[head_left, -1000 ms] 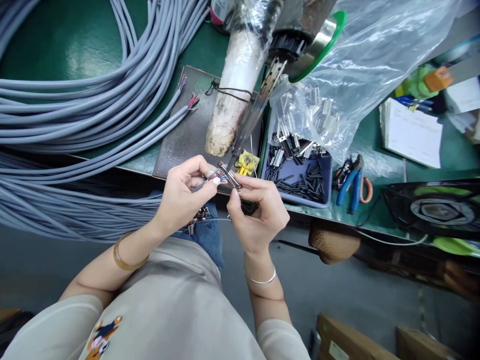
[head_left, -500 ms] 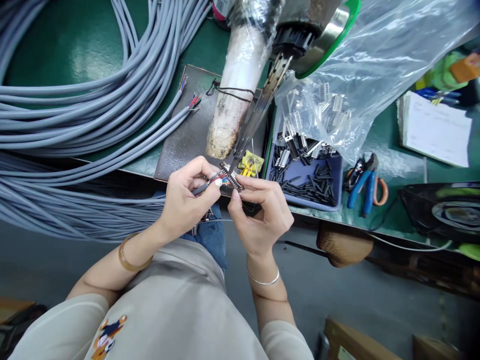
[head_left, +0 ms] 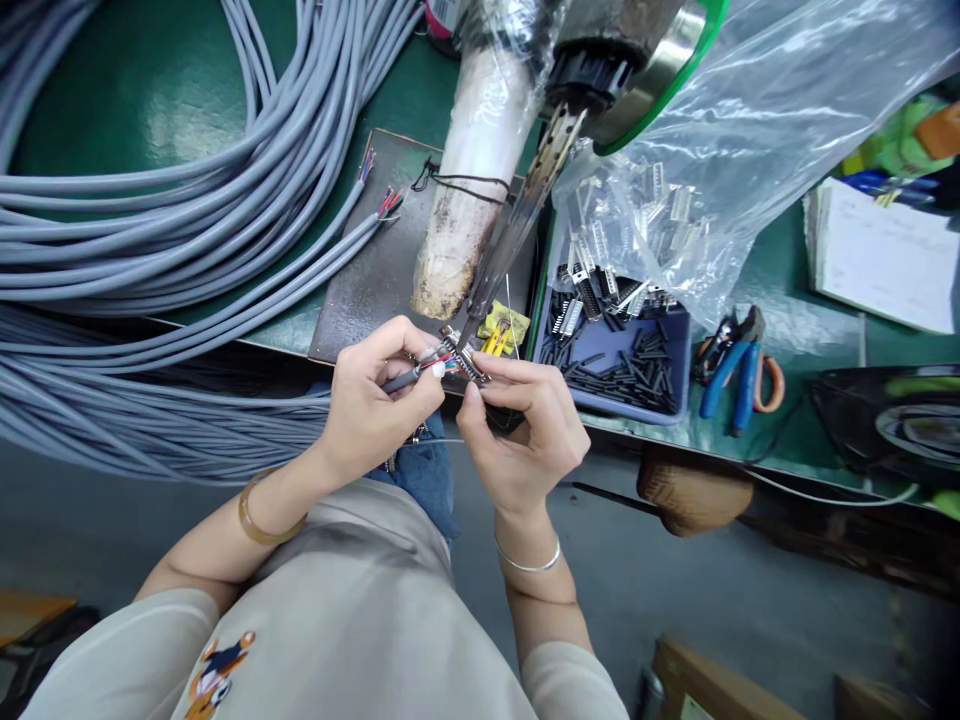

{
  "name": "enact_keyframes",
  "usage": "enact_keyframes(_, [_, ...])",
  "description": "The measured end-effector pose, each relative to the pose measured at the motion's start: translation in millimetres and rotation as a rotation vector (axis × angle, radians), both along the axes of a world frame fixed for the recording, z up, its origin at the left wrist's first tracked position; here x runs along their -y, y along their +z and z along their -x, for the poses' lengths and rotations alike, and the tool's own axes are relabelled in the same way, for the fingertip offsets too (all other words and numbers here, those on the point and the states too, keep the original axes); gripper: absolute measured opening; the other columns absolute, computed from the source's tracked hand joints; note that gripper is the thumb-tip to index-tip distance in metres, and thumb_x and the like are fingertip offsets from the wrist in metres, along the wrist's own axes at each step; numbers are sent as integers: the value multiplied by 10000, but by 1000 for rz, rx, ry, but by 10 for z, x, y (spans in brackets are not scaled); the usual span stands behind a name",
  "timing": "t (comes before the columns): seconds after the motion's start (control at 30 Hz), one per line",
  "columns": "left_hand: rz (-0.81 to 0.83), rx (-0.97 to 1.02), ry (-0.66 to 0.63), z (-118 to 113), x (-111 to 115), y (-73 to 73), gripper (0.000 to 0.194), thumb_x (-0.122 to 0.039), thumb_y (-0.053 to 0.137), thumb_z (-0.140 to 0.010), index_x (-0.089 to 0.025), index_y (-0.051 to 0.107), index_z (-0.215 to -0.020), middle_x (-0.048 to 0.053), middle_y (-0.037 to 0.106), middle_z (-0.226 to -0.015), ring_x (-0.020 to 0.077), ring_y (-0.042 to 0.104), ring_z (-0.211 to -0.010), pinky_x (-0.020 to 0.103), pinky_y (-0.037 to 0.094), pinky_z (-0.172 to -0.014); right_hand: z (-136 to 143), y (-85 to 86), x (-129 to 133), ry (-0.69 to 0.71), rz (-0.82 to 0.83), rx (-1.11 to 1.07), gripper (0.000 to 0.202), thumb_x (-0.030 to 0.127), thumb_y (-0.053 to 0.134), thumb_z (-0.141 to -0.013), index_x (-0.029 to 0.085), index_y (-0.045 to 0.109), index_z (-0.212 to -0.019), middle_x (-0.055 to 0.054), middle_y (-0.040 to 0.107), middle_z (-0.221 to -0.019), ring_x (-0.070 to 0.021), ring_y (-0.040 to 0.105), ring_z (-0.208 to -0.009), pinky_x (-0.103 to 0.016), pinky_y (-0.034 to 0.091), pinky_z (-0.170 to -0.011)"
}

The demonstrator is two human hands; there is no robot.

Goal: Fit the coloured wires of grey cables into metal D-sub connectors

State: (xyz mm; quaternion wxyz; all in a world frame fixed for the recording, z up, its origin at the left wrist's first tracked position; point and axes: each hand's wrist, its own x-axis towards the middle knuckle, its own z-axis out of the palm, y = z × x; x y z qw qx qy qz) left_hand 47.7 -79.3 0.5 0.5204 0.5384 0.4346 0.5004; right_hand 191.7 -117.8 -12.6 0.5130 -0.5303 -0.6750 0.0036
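My left hand [head_left: 386,385] pinches the stripped end of a grey cable [head_left: 401,380], whose thin coloured wires [head_left: 444,364] fan out toward a small metal connector [head_left: 474,368]. My right hand [head_left: 525,410] grips the lower right end of that connector between thumb and fingers. The dark tip of a soldering iron [head_left: 499,250] slants down from above and meets the connector and wire ends, as far as I can see. Behind the connector lies a yellow sponge-like piece [head_left: 504,328]. My fingers partly hide the cable and connector.
Coiled grey cables [head_left: 187,230] fill the left side. A wrapped white tube [head_left: 472,150] stands beside the iron. To the right are a blue tray [head_left: 684,370] of connectors and black sleeves, a plastic bag [head_left: 780,120], blue-handled pliers [head_left: 727,375] and a paper pad [head_left: 889,255].
The left thumb and the wires have shifted slightly against the connector. Both hands keep their hold, and the view has moved a little.
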Motion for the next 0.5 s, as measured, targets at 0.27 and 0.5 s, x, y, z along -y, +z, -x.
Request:
enact_keyframes(0.27, [-13,-30,5,-9,-5,16,182,-165,692,-772,-186,536,-681,5,637,-752,75,529,-594,179,386,-495,-10,-21,-1,-3,-11,3,224,82,733,-834,247,582,-843,-18,783,-987,-153,749,-835,-281,639,-704])
enact_keyframes(0.5, [-12,-24,24,-7,-5,34,152,-179,714,-767,-183,582,-693,19,644,-766,99,576,-657,182,421,-522,-6,3,-14,-2,-16,3,215,81,753,-828,253,630,-866,-9,785,-1013,-159,755,-846,-287,650,-730])
